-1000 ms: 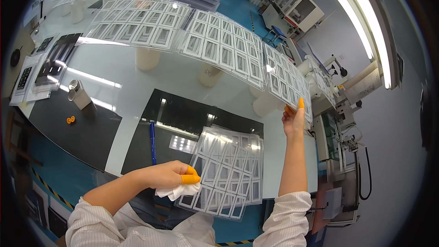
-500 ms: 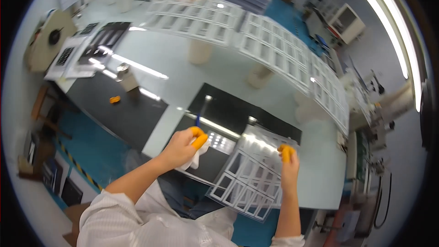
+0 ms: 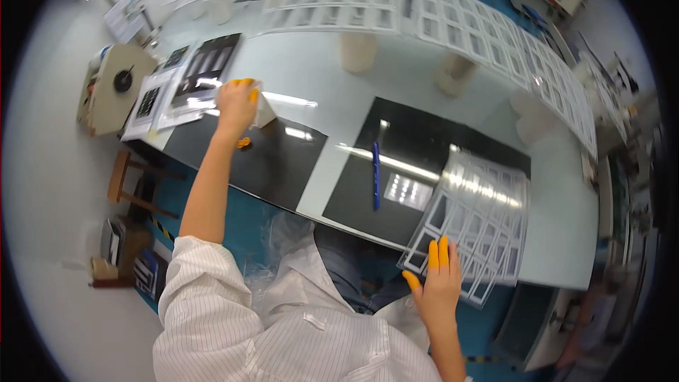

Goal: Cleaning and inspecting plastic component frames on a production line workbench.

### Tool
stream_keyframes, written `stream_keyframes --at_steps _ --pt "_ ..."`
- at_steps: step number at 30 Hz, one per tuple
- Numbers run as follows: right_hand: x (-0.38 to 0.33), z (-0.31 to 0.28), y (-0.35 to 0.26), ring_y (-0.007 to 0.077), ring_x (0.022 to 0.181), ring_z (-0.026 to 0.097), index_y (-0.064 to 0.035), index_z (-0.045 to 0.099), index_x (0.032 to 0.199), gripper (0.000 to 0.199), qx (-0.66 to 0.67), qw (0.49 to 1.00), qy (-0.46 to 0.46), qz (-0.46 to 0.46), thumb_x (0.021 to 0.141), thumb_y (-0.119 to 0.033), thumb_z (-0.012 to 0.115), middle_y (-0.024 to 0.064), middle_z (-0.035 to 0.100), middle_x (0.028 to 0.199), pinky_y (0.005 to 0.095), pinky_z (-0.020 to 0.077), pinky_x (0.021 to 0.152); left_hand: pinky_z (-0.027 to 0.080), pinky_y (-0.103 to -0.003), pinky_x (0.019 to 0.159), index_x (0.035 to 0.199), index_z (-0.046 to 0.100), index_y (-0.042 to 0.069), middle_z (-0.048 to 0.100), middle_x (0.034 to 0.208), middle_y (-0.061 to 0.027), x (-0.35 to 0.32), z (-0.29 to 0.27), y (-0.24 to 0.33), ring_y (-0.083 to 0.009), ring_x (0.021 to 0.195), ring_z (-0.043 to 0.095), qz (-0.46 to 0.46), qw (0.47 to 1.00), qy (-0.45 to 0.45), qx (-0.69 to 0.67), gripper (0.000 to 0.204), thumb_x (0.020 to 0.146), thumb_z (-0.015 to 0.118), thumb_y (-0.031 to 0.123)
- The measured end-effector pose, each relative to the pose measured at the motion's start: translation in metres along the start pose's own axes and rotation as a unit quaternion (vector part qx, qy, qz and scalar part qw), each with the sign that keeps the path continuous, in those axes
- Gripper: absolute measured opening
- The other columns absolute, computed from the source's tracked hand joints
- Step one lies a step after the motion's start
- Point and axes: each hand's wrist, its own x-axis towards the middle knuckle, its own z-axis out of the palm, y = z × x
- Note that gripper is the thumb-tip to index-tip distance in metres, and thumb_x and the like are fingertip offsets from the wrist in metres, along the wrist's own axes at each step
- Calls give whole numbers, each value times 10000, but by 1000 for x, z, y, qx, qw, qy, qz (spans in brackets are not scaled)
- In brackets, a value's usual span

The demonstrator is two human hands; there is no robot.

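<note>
My left hand [image 3: 235,107], with yellow finger cots, reaches far left to the top of a white, box-shaped bottle [image 3: 264,110]. Its fingers are curled over the bottle's top, which they hide; whether a cloth is in them I cannot see. My right hand [image 3: 440,284], with yellow cots on thumb and two fingers, has its fingers stretched out at the near edge of stacked clear plastic sheets with white-framed windows [image 3: 481,223]. The stack sticks out past the table's near edge. A blue pen [image 3: 376,177] lies on the black mat [image 3: 350,191] left of it.
Yellow finger cots [image 3: 244,143] lie on the left dark mat [image 3: 283,170]. Long framed panels [image 3: 332,3] rest on white round supports [image 3: 358,51] along the far side. Dark sheets [image 3: 205,74] and a beige device [image 3: 117,88] are at far left. A wooden stool [image 3: 120,177] stands below.
My left hand has moved from the black mat, where it held a white cloth, to the bottle. My right hand has come back toward the sheets' near edge and opened. The view has shifted left.
</note>
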Motion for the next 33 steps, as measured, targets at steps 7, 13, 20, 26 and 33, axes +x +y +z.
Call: stream_keyframes --at_steps 7,13,20,26,33 --pt "0 -2 9 275 859 602 30 617 867 362 -74 984 118 -114 636 -220 741 153 631 938 347 481 696 410 -348 804 980 630 26 609 919 -113 -14 -46 68 -270 895 538 41 986 107 -118 199 816 574 126" --pt "0 -20 -15 217 740 597 -17 589 743 258 3 958 226 -176 627 -187 746 100 624 831 294 475 606 492 -264 677 1027 585 -52 635 864 -136 -122 -72 188 -179 732 617 -78 583 -463 -663 363 927 452 271" --pt "-14 -21 -16 264 882 558 -10 605 753 326 123 971 187 -83 617 -276 738 116 605 855 384 439 774 479 -301 770 1129 480 -54 600 995 -139 -182 -80 233 -194 850 605 -160 443 -468 -748 298 905 490 142" --pt "-28 -37 44 249 1132 431 17 384 1254 545 252 881 332 224 820 -206 626 162 402 1264 370 336 938 465 -285 763 1105 502 -35 603 972 -115 -194 -89 214 -177 825 590 -146 459 -436 -760 262 892 503 117" --pt "-32 -46 20 70 643 547 30 458 1130 256 615 729 229 193 940 -137 414 71 617 846 190 437 604 383 -260 904 1287 403 13 541 1120 -81 -176 -102 217 -157 996 522 -74 704 -346 -615 437 865 516 41"
